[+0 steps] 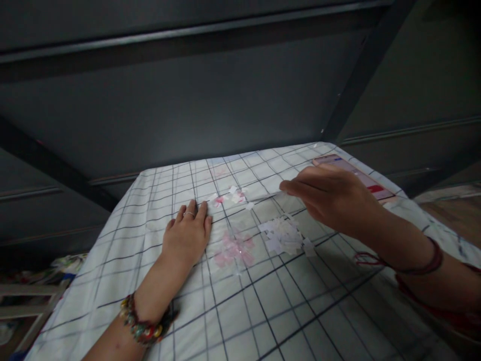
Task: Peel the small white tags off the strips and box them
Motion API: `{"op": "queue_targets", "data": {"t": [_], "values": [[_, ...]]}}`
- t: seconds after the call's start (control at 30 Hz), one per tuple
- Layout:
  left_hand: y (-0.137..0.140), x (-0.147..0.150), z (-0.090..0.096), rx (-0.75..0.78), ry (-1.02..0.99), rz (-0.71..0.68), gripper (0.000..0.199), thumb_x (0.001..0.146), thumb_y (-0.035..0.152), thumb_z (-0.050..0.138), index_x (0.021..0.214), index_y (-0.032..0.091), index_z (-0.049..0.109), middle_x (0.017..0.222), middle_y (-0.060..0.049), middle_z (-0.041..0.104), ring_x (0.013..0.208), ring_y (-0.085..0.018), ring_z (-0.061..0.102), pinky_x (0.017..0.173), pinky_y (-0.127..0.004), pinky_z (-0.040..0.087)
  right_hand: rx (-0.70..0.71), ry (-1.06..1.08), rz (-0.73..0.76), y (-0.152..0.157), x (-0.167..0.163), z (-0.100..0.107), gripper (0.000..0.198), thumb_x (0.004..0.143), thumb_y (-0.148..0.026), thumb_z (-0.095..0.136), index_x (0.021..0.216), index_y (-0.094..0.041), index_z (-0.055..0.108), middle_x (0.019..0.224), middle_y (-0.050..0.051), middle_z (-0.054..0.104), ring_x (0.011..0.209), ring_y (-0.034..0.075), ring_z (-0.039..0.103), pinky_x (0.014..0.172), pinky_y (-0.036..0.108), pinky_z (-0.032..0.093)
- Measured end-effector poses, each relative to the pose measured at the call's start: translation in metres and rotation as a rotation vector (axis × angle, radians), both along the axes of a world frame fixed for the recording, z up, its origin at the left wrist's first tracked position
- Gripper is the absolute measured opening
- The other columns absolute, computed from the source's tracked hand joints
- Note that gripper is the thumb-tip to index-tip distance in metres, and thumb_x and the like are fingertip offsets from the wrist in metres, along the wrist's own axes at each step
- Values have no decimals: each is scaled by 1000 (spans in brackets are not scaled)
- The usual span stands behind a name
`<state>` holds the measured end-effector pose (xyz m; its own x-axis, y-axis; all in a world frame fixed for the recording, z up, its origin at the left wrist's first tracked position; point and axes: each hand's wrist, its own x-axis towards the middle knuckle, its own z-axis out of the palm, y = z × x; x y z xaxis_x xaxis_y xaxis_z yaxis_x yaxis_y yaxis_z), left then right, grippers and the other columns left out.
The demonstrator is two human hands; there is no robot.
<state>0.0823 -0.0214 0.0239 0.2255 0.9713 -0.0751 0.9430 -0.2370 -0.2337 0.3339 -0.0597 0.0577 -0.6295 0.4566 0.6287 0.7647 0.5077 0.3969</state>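
Note:
My left hand [187,231] lies palm down on the checked cloth, fingers stretched out, holding nothing. Off its fingertips is a small cluster of white and pink paper bits [233,195]. My right hand [326,193] hovers over the cloth with its fingers pinched on a thin, pale, stick-like thing [268,195]. This points left toward a single white paper square [250,205]; its exact kind is too faint to tell. Nearer to me, between the hands, are a heap of small white paper pieces [283,234] and a spread of translucent pink pieces [235,249].
A white cloth with dark grid lines [240,321] covers the table. A phone [361,178] with its screen lit lies at the right, partly behind my right hand. Dark grey panelling [210,100] rises directly behind the table. A pale slatted rack [30,303] stands low at the left.

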Motion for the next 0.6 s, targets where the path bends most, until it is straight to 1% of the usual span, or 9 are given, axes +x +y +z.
{"op": "queue_targets", "data": {"t": [0.1, 0.2, 0.27, 0.43, 0.6], "values": [[0, 4, -2, -4, 10, 2, 49, 101, 29, 30, 147, 14, 37, 151, -16, 38, 136, -33, 39, 102, -46, 44, 1, 17, 18, 4, 0, -6, 30, 89, -1, 38, 92, -14, 64, 68, 2, 61, 62, 15, 47, 57, 30, 32], [1, 7, -5, 10, 10, 1, 49, 101, 29, 31, 146, 14, 37, 151, -16, 39, 136, -33, 40, 102, -45, 44, -85, -47, -39, 4, 1, -9, 30, 90, -2, 37, 89, -17, 64, 68, 1, 60, 64, 15, 47, 59, 30, 30], [2, 8, -6, 19, 10, -5, 49, 101, 29, 31, 146, 13, 38, 150, -17, 39, 135, -32, 40, 101, -45, 44, -106, -59, -48, 3, 5, -8, 31, 89, -1, 37, 87, -18, 63, 67, 1, 59, 63, 15, 45, 60, 30, 30], [3, 10, -9, 26, 27, -21, 49, 101, 28, 31, 146, 12, 38, 150, -18, 40, 135, -33, 40, 101, -46, 45, -69, -19, -43, 0, 12, -7, 31, 90, -3, 36, 93, -18, 63, 71, 2, 61, 68, 17, 49, 62, 31, 31], [2, 10, -9, 29, 21, -24, 49, 101, 29, 29, 146, 12, 37, 150, -18, 40, 135, -34, 40, 101, -47, 45, -153, -49, -75, 1, 15, -7, 32, 85, 0, 39, 89, -19, 63, 66, 1, 58, 61, 15, 45, 60, 31, 28]]}}
